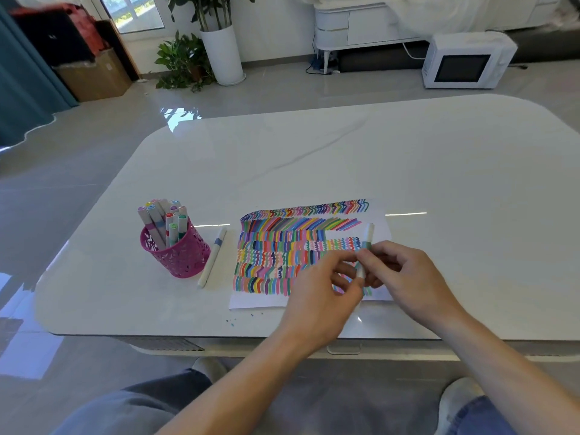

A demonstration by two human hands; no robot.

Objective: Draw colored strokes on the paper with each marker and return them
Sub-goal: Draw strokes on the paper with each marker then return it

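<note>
Marker (367,235) hovers over the right side of the paper (251,301), right hand (408,277) pinching its middle, left hand (317,293) gripping the near end. Looks like uncapping or recapping, so keep it straight, no twisting.

White table (345,152); holds paper (251,301); pink marker cup (180,254); loose marker (212,259)

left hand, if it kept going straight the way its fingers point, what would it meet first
The green-banded marker pinched by the right hand. The left hand points forward and to the right at that marker's lower end; its fingertips look nearly on it, though contact is unclear.
</note>
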